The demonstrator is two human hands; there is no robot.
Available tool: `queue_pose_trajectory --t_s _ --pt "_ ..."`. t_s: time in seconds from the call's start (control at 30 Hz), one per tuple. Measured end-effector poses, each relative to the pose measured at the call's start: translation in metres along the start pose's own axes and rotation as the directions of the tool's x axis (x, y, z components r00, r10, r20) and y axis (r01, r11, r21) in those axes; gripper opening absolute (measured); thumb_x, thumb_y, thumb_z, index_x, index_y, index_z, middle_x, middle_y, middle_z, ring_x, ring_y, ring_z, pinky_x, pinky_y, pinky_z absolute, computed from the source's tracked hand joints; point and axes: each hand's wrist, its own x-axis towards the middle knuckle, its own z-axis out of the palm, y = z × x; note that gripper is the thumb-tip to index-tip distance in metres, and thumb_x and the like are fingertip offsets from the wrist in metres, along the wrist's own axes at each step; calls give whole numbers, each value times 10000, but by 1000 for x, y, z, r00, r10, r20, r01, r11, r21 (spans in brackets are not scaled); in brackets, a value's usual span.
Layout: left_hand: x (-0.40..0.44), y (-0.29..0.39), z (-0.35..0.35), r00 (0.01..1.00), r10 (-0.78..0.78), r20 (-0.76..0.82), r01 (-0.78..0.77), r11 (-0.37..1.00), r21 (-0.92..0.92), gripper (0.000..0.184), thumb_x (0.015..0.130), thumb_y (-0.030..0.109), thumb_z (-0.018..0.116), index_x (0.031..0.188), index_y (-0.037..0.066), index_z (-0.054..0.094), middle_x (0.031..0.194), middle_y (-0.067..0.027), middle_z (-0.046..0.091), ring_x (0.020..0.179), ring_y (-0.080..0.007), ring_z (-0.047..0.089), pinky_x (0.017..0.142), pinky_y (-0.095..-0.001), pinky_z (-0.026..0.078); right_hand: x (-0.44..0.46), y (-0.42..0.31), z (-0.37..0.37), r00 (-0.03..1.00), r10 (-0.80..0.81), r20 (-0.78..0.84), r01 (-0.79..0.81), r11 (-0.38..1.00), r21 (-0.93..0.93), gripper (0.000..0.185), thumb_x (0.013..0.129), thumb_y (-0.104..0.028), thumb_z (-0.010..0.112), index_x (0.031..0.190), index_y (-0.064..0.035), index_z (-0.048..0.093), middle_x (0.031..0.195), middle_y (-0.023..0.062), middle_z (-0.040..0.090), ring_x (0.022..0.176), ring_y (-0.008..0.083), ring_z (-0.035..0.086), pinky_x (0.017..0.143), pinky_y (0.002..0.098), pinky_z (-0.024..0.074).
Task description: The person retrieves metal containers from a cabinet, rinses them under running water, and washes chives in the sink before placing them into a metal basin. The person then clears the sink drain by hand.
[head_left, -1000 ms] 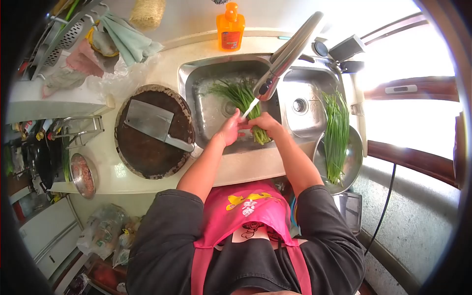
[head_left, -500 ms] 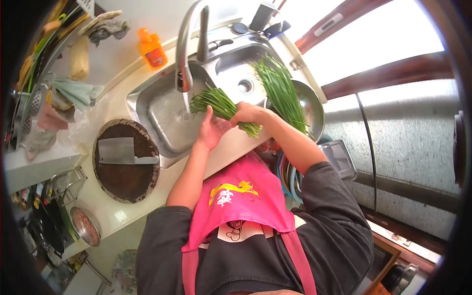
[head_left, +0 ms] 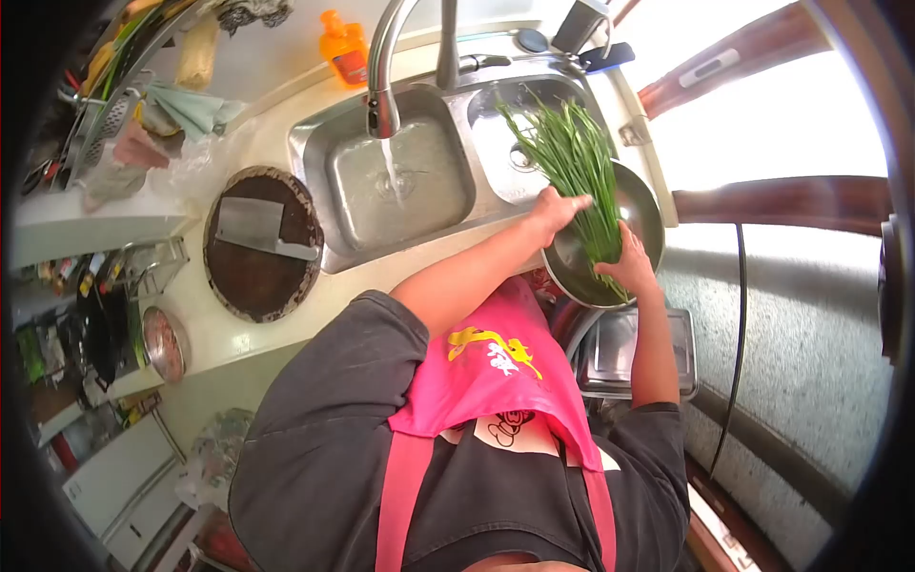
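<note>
A long bunch of green chives [head_left: 576, 162] lies slantwise over a round metal bowl [head_left: 652, 212], its leafy tips reaching over the right sink basin. My left hand [head_left: 556, 214] grips the bunch from its left side, the thumb side lying across the stalks. On the other side, nearer the lower ends, my right hand [head_left: 633, 263] holds the chives with its thumb pointing up. Parts of the fingers on both hands are hidden by the stalks.
Water runs from the tap [head_left: 383, 116] into the left sink basin [head_left: 429, 205]. A cleaver [head_left: 250, 222] lies on a round chopping board [head_left: 257, 286] to the left. Behind the sink stands an orange bottle [head_left: 345, 52]. A lidded container [head_left: 639, 353] sits below the bowl.
Both hands have moved right, from a smaller chive bunch at the running tap to the bowl. The chives now lie together there in one bunch. The head view has shifted too.
</note>
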Motion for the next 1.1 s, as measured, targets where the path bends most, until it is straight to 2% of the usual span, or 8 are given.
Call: queue_pose_trajectory --t_s 0.23,0.33,0.4,0.63,0.73,0.93,1.07,1.1 --pt "-46 -65 -180 821 462 -336 -314 857 409 194 923 223 657 1028 61 653 835 -23 660 668 -91 595 564 -233 507 -4 7 -14 998 24 -51 -27 998 -59 1066 626 -357 860 1458 11 306 1523 227 282 1413 360 269 1130 457 286" --pt "-30 -95 -308 727 -84 -682 247 958 145 175 885 129 609 1026 48 674 786 -59 659 648 -138 615 511 -278 504 -8 -30 -38 980 -3 -200 14 999 51 839 701 -243 824 1404 -27 421 1518 207 298 1394 369 287 1117 468 298" --pt "-8 -113 -369 662 218 -717 365 742 562 264 819 120 601 1058 76 703 878 -144 711 834 -317 690 743 -401 549 -7 -67 -47 941 -45 -336 72 995 69 668 746 -125 781 1343 -49 493 1486 192 357 1352 373 352 1093 462 333" --pt "112 -134 -432 971 135 -199 166 225 960 257 836 98 562 1067 50 663 1091 -222 637 1021 -393 612 861 -484 509 25 -197 -3 884 -362 -296 439 861 258 535 745 -43 760 1243 -18 565 1442 215 415 1281 363 468 1017 429 423" --pt "148 -183 -452 838 544 -37 4 63 998 337 858 216 578 1154 55 591 1112 -246 614 1012 -434 601 875 -514 494 52 -226 18 885 -417 -208 466 803 372 504 760 -39 743 1233 -34 568 1437 206 419 1249 348 498 991 436 450" --pt "125 -144 -419 884 440 -159 86 181 980 549 760 313 741 1144 -25 543 1130 -216 616 948 -379 645 858 -460 522 251 -238 45 761 -412 -501 495 868 37 577 784 -141 741 1283 -39 470 1413 247 401 1275 407 428 1046 471 387" --pt "69 -99 -384 743 460 -487 329 383 863 606 703 145 799 1196 4 476 1029 -193 633 805 -326 667 655 -392 568 361 -232 47 952 -136 -273 141 990 -1 644 786 -279 709 1312 27 497 1360 268 485 1267 392 469 1065 414 396" --pt "59 -78 -373 674 301 -674 365 658 659 593 705 124 791 1193 16 472 994 -179 636 760 -299 661 607 -378 558 366 -236 38 971 -70 -227 74 997 8 519 793 -269 679 1216 18 587 1218 245 606 1151 369 578 1010 408 445"
